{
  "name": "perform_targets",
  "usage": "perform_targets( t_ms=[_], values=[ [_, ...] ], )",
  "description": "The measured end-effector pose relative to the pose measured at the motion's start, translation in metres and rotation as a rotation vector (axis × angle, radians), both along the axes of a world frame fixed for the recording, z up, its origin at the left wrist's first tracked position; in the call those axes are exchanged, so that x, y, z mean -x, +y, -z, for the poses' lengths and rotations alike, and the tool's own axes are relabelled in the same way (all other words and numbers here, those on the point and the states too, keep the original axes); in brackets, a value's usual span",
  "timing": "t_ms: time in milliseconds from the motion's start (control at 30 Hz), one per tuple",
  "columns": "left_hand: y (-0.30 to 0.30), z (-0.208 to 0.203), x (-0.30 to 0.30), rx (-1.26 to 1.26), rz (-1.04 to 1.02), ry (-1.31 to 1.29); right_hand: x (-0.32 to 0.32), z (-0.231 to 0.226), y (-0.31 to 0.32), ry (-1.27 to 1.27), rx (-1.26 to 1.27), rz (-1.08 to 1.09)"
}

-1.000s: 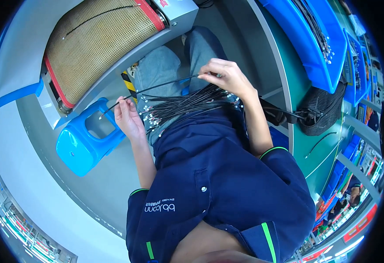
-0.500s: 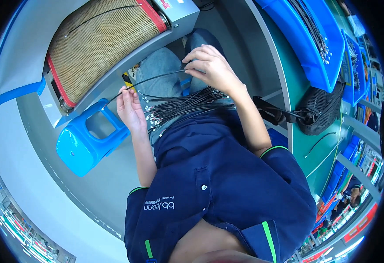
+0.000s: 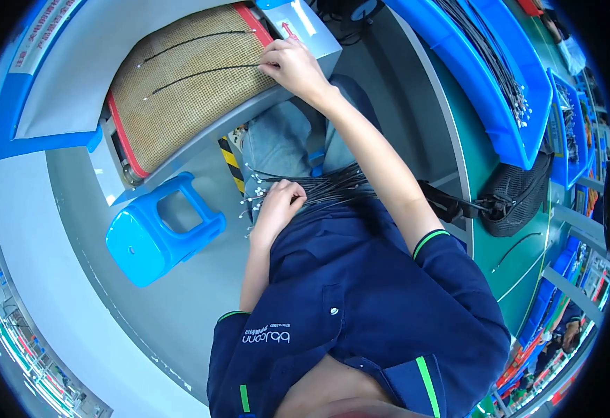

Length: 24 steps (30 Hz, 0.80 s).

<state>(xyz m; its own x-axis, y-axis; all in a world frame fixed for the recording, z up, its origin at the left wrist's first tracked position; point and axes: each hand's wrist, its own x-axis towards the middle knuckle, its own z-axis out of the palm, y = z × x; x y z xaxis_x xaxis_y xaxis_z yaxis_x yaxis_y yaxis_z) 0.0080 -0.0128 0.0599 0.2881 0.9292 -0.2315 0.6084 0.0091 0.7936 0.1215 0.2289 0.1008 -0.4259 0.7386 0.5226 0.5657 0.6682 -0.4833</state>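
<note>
A pile of thin black cables (image 3: 336, 187) with small white connectors lies across my lap. Over the left end of this pile is my left hand (image 3: 280, 204), its fingers bent and pinched at the cables; the exact cable between them is partly hidden. My right hand (image 3: 292, 67) reaches up to the mesh conveyor belt (image 3: 200, 115) and pinches the right end of a black cable (image 3: 207, 71). That cable lies stretched over the tan mesh, its white tip at the left. Farther back on the belt rests another black cable (image 3: 193, 43), which neither hand touches.
A blue plastic stool (image 3: 141, 240) stands on the floor at the left. To the right, blue bins (image 3: 521, 132) hold many black cables above a green table (image 3: 486, 261). A black mesh bag (image 3: 517, 195) sits beside them, near a single loose cable (image 3: 517, 251).
My right hand has moved up to the belt and laid the cable there. My left hand has let that cable go and come down to the pile. The view has shifted slightly.
</note>
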Motion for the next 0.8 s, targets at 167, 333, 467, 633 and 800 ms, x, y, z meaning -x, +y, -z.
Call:
perform_targets(
  t_ms=[167, 333, 467, 633, 800],
  values=[
    [0.000, -0.020, -0.006, -0.075, 0.084, 0.096, 0.023, 0.003, 0.021, -0.135, 0.078, 0.059],
    [0.005, -0.018, -0.008, -0.099, 0.107, 0.091, 0.011, 0.002, 0.016, -0.068, 0.021, 0.049],
    [0.020, -0.005, -0.005, 0.051, 0.073, -0.062, -0.025, 0.002, -0.018, 0.090, 0.217, -0.149],
    [0.037, 0.014, -0.013, 0.117, -0.055, -0.268, -0.088, 0.032, -0.080, -0.178, 0.814, -0.407],
    [0.044, 0.036, -0.018, 0.121, -0.101, -0.222, -0.130, 0.033, -0.102, -0.221, 0.986, -0.369]
  ],
)
